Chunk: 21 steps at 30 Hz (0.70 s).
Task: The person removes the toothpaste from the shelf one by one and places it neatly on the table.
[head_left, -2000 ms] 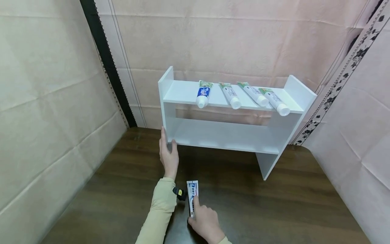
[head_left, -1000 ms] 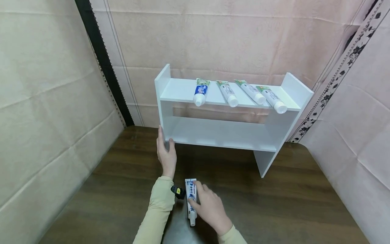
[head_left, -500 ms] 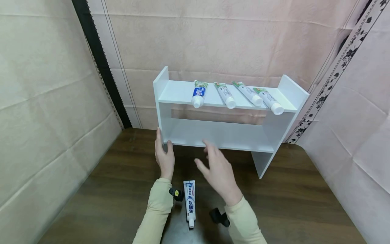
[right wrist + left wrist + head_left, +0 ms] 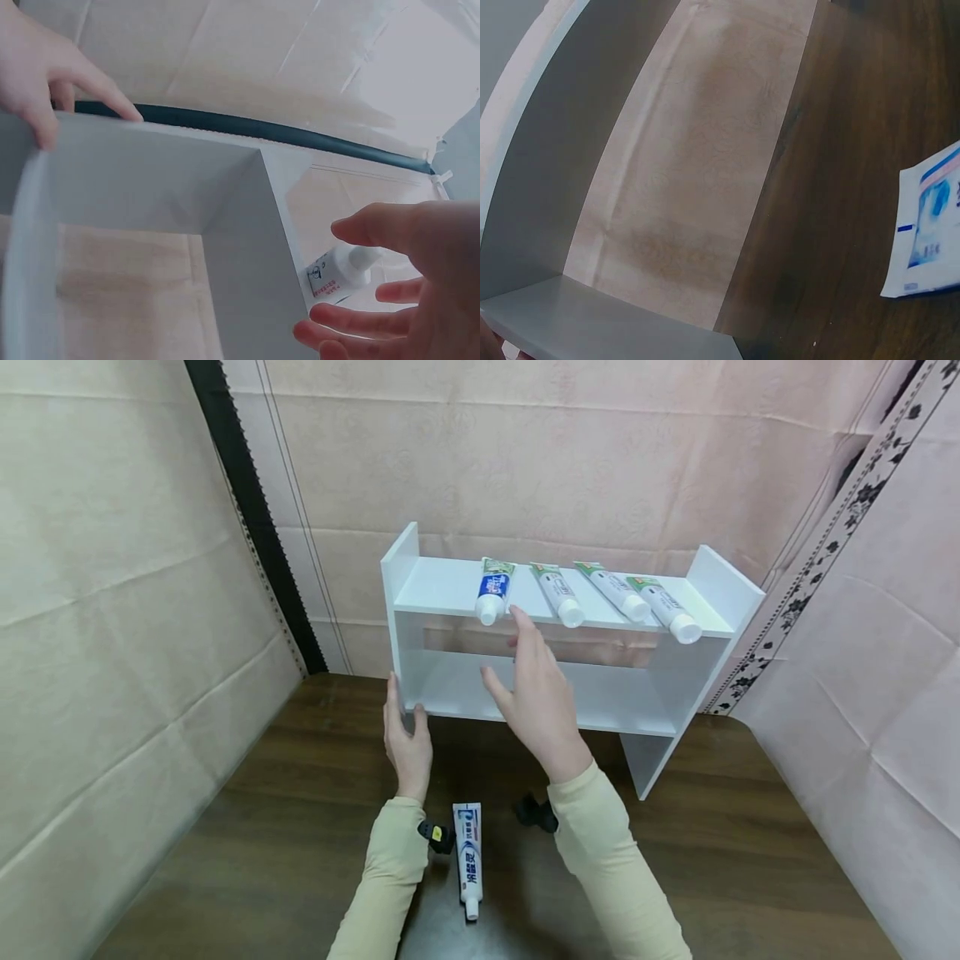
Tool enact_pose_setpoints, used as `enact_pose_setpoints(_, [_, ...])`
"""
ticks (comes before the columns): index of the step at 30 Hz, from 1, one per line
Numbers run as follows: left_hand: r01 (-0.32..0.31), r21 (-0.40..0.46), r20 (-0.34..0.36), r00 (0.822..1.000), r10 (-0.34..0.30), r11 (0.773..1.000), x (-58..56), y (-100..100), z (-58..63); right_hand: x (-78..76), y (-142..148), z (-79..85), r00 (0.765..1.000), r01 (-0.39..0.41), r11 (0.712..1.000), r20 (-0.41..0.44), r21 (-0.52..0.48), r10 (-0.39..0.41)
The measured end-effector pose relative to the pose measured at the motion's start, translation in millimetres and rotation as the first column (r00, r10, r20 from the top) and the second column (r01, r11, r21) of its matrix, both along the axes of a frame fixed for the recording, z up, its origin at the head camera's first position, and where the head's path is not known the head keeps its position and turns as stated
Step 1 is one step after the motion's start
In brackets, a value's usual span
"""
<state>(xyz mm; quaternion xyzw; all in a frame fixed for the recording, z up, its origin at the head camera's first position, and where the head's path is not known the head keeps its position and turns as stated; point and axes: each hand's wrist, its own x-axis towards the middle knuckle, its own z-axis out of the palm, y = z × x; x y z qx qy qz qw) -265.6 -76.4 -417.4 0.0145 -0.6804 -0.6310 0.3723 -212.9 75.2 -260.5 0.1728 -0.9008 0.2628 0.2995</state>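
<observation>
A white two-tier shelf [image 4: 453, 681] stands tilted in the head view. My left hand [image 4: 408, 752] grips its left side panel, thumb inside and fingers outside; the right wrist view shows this hand [image 4: 45, 75] too. On the upper tier lie several white-capped tubes, the leftmost with a blue label [image 4: 495, 587]. My right hand [image 4: 543, 710] is raised before the shelf, fingers spread and holding nothing, fingertips just below and right of the blue-labelled tube's cap. In the right wrist view it is beside a capped tube [image 4: 337, 277]. A blue-and-white toothpaste tube [image 4: 468, 860] lies on the table.
Three more tubes, among them the rightmost tube [image 4: 666, 610], have caps overhanging the upper tier's front edge. Pale cloth walls [image 4: 570, 460] surround the brown wooden table [image 4: 300, 827] at the back and both sides.
My right hand has left the toothpaste tube on the table and risen forward to the upper tier. That tube was straightened earlier and now lies still. My left hand stays on the side panel.
</observation>
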Motion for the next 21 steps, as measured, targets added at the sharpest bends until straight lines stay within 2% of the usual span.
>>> enact_pose_setpoints(6, [-0.014, -0.013, -0.006, 1.0, 0.014, 1.0, -15.4, -5, -18.9, -16.8, -3, 18.8, 0.998, 0.029, 0.998, -0.052, 0.05, -0.026])
enact_pose_setpoints(10, [-0.015, -0.021, -0.005, 1.0, 0.015, 1.0, -16.3, -6, -18.9, -25.2, -4, 27.3, 0.997, 0.056, 0.995, -0.064, 0.084, -0.051])
enact_pose_setpoints(14, [-0.018, -0.018, -0.002, 1.0, 0.018, 1.0, -16.9, -7, -18.7, -30.0, -6, 32.8, 0.998, 0.061, 0.992, -0.029, 0.107, -0.058])
enact_pose_setpoints(21, [-0.03, -0.026, 0.01, 0.999, 0.03, 0.999, -14.8, -6, -19.0, -32.1, -9, 31.3, 0.997, 0.073, 0.993, -0.008, 0.097, -0.073])
